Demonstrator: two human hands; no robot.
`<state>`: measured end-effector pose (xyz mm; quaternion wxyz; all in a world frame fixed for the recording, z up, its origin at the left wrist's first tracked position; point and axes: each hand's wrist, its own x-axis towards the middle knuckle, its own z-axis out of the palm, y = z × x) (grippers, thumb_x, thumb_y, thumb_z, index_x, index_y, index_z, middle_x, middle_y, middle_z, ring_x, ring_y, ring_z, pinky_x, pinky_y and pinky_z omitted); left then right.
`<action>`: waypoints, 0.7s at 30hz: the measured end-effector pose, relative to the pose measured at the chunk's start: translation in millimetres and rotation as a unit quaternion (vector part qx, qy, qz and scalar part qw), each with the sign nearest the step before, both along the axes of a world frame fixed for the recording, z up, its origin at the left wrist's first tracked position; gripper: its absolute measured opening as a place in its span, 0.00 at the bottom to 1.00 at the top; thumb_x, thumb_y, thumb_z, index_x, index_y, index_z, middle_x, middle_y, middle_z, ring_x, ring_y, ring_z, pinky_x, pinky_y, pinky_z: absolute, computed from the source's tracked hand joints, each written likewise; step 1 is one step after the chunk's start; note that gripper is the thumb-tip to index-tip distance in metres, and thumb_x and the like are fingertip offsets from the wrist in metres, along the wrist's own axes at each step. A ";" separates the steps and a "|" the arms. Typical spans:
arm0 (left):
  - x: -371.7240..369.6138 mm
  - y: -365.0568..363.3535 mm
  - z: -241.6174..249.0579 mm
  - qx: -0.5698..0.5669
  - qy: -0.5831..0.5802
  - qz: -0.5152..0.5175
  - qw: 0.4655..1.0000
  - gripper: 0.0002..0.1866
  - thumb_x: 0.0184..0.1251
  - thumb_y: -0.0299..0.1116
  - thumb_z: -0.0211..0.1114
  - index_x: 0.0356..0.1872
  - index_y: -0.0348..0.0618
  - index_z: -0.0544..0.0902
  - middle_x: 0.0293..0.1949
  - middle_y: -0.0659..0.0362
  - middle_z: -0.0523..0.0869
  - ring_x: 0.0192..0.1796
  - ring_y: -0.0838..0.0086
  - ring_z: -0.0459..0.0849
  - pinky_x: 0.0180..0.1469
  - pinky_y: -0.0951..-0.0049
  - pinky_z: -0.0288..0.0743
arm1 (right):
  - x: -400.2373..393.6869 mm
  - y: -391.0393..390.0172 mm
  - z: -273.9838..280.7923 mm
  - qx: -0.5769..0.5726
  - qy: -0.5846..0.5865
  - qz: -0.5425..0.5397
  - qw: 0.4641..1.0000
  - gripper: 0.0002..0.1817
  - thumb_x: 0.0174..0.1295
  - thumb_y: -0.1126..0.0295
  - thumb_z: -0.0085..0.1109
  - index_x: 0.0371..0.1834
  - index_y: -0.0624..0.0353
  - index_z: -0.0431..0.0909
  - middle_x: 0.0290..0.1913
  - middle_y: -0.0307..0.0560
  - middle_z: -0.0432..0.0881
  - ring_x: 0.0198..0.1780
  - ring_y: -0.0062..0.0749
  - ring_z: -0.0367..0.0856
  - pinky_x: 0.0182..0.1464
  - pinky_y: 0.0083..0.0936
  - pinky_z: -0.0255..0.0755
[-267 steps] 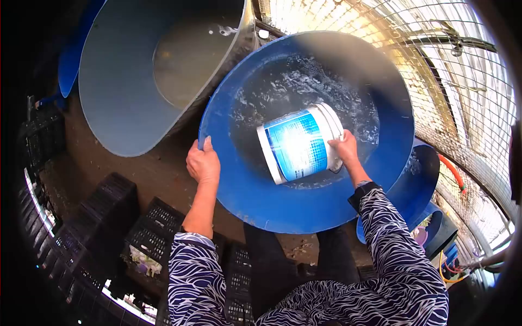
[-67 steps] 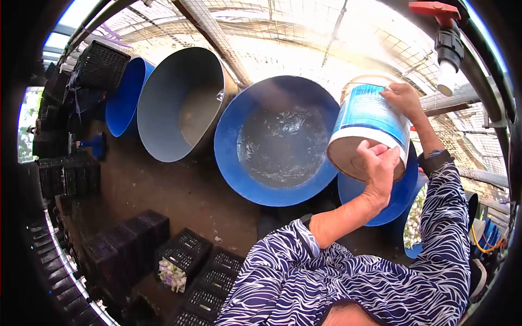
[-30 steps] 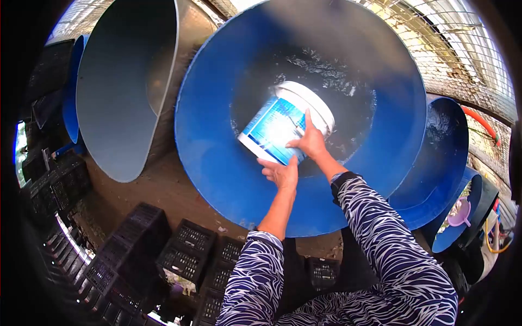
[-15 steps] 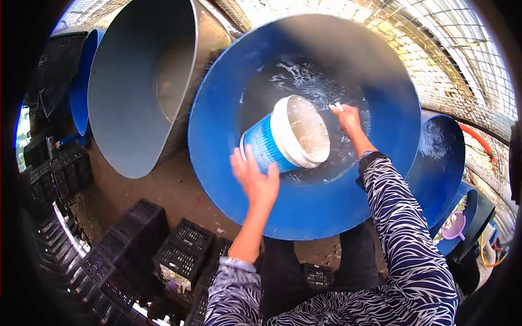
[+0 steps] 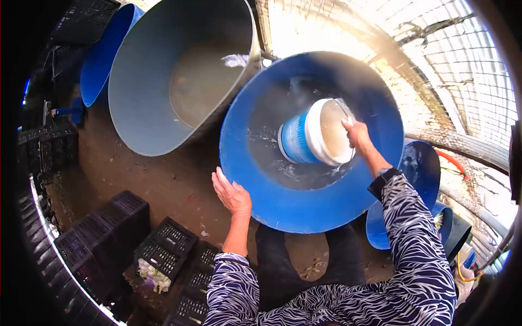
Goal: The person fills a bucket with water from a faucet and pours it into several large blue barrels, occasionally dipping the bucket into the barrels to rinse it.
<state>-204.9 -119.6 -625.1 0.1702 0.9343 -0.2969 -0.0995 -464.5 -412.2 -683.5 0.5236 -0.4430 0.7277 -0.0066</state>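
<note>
A large round blue tub [image 5: 304, 214] stands in front of me with murky water [image 5: 265, 157] in its bottom. Tilted on its side in that water is a white bucket [image 5: 298, 140] with a blue label, its mouth turned to the right. My right hand [image 5: 357, 135] is closed around the bucket's wire handle, in front of the mouth. Cloudy liquid shows inside the bucket. My left hand [image 5: 234, 193] is off the bucket, fingers stretched out, by the tub's left rim, and holds nothing.
A tall grey tub [image 5: 138, 98] tilts to the left, with another blue tub [image 5: 100, 62] beyond it. Black crates [image 5: 169, 247] with whitish produce [image 5: 155, 276] sit at lower left. At right are a smaller blue tub [image 5: 420, 163], an orange hose [image 5: 452, 162] and wire mesh [image 5: 467, 60].
The right hand has taken hold of the bucket's handle, and the bucket has turned right in the water. My left hand has left the bucket's side and moved to the tub's rim.
</note>
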 end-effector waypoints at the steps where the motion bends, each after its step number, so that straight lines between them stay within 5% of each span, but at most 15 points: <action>1: -0.1 0.0 -0.3 0.006 -0.003 0.008 1.000 0.37 0.56 0.21 0.55 0.69 0.43 0.55 0.65 0.39 0.60 0.67 0.47 0.60 0.67 0.53 0.55 | 4.8 3.9 24.8 0.019 -0.038 -0.018 0.999 0.20 0.61 0.54 0.59 0.21 0.60 0.71 0.14 0.37 0.66 0.11 0.24 0.62 0.12 0.28 0.54; 6: 1.1 4.1 -6.9 0.029 0.013 0.024 0.999 0.37 0.56 0.24 0.57 0.69 0.44 0.54 0.66 0.41 0.60 0.68 0.49 0.59 0.66 0.48 0.56 | 38.9 51.1 107.0 0.010 -0.031 0.108 0.994 0.25 0.59 0.46 0.56 0.30 0.61 0.80 0.20 0.38 0.74 0.16 0.22 0.68 0.18 0.24 0.62; 13: 3.1 -1.4 44.2 0.169 -0.033 -0.072 0.982 0.42 0.57 0.32 0.62 0.71 0.44 0.49 0.70 0.43 0.50 0.72 0.48 0.48 0.67 0.38 0.43 | 37.6 81.6 259.4 0.012 -0.064 0.148 0.987 0.16 0.60 0.57 0.61 0.23 0.55 0.72 0.15 0.31 0.63 0.14 0.15 0.59 0.14 0.18 0.51; 16: -33.2 10.0 60.1 0.017 0.050 -0.151 0.987 0.42 0.58 0.35 0.62 0.70 0.39 0.49 0.70 0.42 0.51 0.72 0.48 0.48 0.70 0.44 0.42 | 32.6 94.3 345.4 0.027 -0.152 0.166 0.974 0.14 0.60 0.59 0.62 0.26 0.57 0.74 0.15 0.29 0.64 0.14 0.14 0.58 0.16 0.16 0.49; 17: -56.3 13.2 48.2 -0.022 0.147 -0.100 0.984 0.40 0.61 0.36 0.61 0.70 0.37 0.51 0.69 0.41 0.54 0.72 0.52 0.51 0.71 0.51 0.45 | 26.4 96.6 367.2 0.029 -0.157 0.163 0.974 0.14 0.59 0.59 0.62 0.27 0.57 0.74 0.16 0.30 0.64 0.14 0.13 0.58 0.16 0.16 0.49; 19: -91.8 22.8 -7.3 -0.101 0.485 0.139 0.858 0.36 0.69 0.48 0.51 0.70 0.36 0.52 0.68 0.45 0.59 0.70 0.57 0.58 0.71 0.58 0.49 | 11.7 102.4 403.3 0.025 -0.169 0.152 0.973 0.14 0.59 0.59 0.63 0.28 0.58 0.75 0.16 0.30 0.64 0.15 0.13 0.59 0.17 0.16 0.50; 20: -100.7 24.6 6.3 -0.170 0.638 0.278 0.698 0.36 0.70 0.53 0.47 0.70 0.40 0.54 0.66 0.49 0.64 0.68 0.60 0.62 0.68 0.59 0.53 | 2.8 103.8 414.1 0.025 -0.178 0.137 0.974 0.13 0.58 0.59 0.63 0.29 0.58 0.76 0.15 0.29 0.64 0.14 0.13 0.58 0.16 0.15 0.50; 21: -106.3 21.8 28.5 -0.069 0.684 0.365 0.628 0.35 0.68 0.57 0.48 0.69 0.46 0.59 0.65 0.52 0.66 0.63 0.62 0.67 0.65 0.58 0.55 | -6.4 104.4 422.1 0.027 -0.190 0.125 0.973 0.13 0.58 0.59 0.64 0.29 0.58 0.77 0.15 0.29 0.64 0.14 0.12 0.58 0.16 0.15 0.50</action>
